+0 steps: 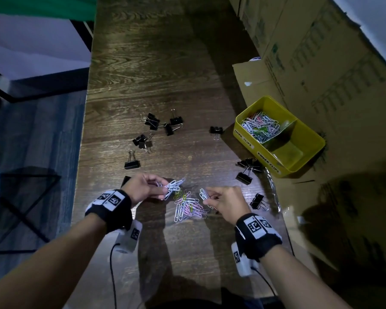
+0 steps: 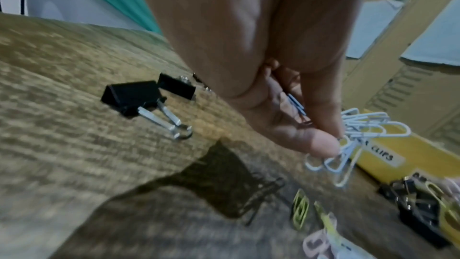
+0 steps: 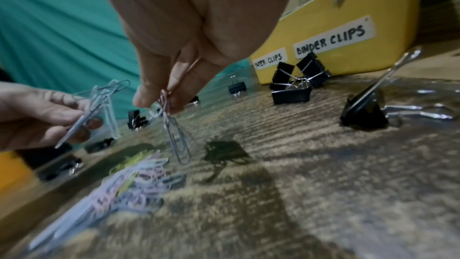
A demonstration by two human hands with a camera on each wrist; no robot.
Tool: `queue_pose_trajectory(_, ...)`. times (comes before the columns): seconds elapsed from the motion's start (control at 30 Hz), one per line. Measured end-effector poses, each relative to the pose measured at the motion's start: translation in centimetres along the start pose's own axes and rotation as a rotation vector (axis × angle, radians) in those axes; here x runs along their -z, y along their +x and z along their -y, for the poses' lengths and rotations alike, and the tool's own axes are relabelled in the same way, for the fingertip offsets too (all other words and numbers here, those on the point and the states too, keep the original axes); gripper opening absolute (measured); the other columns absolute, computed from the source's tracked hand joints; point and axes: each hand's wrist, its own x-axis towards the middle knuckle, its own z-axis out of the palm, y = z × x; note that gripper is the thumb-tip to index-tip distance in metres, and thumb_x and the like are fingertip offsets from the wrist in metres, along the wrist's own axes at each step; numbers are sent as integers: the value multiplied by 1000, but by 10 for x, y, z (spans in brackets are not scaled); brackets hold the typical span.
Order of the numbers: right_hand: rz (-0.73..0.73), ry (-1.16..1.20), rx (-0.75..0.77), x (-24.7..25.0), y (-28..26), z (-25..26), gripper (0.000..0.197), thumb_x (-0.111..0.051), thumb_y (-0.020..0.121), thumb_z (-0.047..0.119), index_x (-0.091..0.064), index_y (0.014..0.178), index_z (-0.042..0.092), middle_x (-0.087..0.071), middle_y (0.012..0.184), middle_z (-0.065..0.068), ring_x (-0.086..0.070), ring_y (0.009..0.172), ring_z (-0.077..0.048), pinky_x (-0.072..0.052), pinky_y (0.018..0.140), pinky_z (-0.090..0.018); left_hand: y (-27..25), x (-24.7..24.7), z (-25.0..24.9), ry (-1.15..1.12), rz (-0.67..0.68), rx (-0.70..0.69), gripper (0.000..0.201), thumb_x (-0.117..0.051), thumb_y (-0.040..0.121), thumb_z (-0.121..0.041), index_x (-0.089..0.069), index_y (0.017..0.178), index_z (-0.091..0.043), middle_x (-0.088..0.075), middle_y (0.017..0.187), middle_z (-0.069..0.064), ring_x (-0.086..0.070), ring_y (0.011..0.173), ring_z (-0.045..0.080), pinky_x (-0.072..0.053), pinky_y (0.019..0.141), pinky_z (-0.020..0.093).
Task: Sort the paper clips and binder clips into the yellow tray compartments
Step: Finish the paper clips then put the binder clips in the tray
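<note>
Hands over the dark wooden tabletop (image 1: 156, 63): left hand (image 1: 143, 186) pinches a bunch of white wire paper clips (image 1: 173, 186); right hand (image 1: 226, 200) pinches a few pale paper clips (image 1: 202, 194).

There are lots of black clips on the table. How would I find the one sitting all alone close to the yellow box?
Start at the yellow plastic tray at the right edge of the dark wooden table. Look just left of its corner labelled for paper clips: a single black binder clip lies there. The other binder clips sit in small clusters or nearer the hands; this one has bare wood all around it.
</note>
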Motion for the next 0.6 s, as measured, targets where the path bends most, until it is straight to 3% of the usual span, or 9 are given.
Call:
queue_pose_trajectory(0.17, -158, 322, -27, 22, -1, 6, 40, -82, 67, 10, -71, 106, 12, -68, 80, 10, -66, 77, -10, -53, 76, -15, 4, -7, -44, -108, 17, -81, 21, -63, 72, 15, -70, 73, -4, -68, 61, 9, -64, 52, 15, -57, 56, 22)
queue_pose_trajectory(0.3, -258, 552, 2, 47, -2, 20, 35, -82, 65, 5, -71, 89, 27, -71, 78, 8, -66, 74, -5, -53, 72, -16, 20, -27, -94, -175, 72, -166, 19, -65, 65, 4, -66, 84, 3, -69, 65, 8, -65, 55, 13, -57, 58, 20)
queue_pose_trajectory(0.37, -314, 594, 42, 62, -4, 30, 35, -82, 65, 3, -71, 87, 28, -72, 79, 7, -66, 73, -2, -52, 71, -14, 31, -44, -123, -182, 109, -220, 19, -64, 66, 3, -64, 85, 3, -69, 64, 5, -64, 55, 11, -57, 60, 19)
queue_pose_trajectory(0.5, -379, 657, 131, 95, -2, 45, 35, -81, 65, 0, -71, 92, 20, -72, 79, 5, -65, 70, -3, -52, 70, -14, 64, -85, -179, -127, 202, -311, 16, -61, 75, 12, -64, 84, -1, -69, 62, 2, -65, 57, 10, -56, 61, 18)
queue_pose_trajectory(0.6, -449, 689, 167, 118, 4, 51, 33, -81, 64, 0, -72, 90, 20, -73, 73, 8, -64, 70, -5, -52, 69, -16, 94, -120, -206, 79, 222, -366, 12, -66, 77, 6, -67, 85, -3, -68, 64, 4, -64, 57, 10, -54, 62, 20)
